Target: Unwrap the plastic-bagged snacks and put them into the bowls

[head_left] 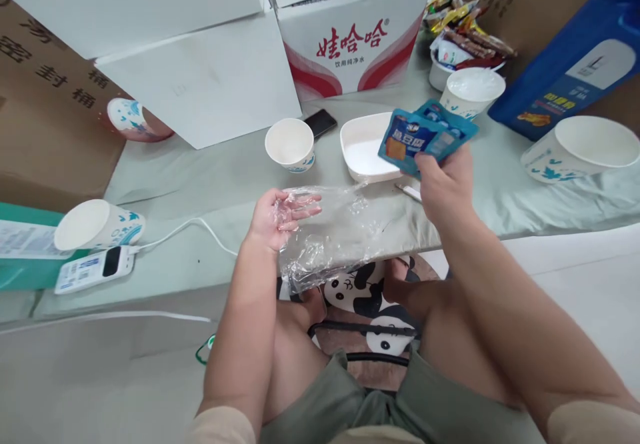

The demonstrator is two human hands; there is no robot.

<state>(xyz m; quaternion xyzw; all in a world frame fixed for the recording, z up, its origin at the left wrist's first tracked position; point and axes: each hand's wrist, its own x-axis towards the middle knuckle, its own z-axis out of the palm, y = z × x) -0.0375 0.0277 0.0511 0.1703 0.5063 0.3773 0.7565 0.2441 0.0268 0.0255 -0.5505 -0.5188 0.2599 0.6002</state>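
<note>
My right hand [447, 181] is closed around several blue snack packets [417, 139], fanned out above the white tray [354, 147]. The packets cover the tray's right side. My left hand [285, 217] has its fingers stretched out and apart, with thin clear film over them. That film belongs to a crumpled clear plastic bag [333, 231], which spreads from the left hand across the table's front edge. Whether the fingers are inside the bag or behind it, I cannot tell. Under my right hand a thin white object [409, 192] lies partly hidden.
A paper cup [290, 144] and a phone [321, 124] are behind my left hand. More cups [473, 91] [580, 151] stand at right, near a snack-filled bowl [440, 76] and blue jug [570, 57]. At left are a tilted cup [97, 224] and power strip [95, 269]. Boxes [350, 44] line the back.
</note>
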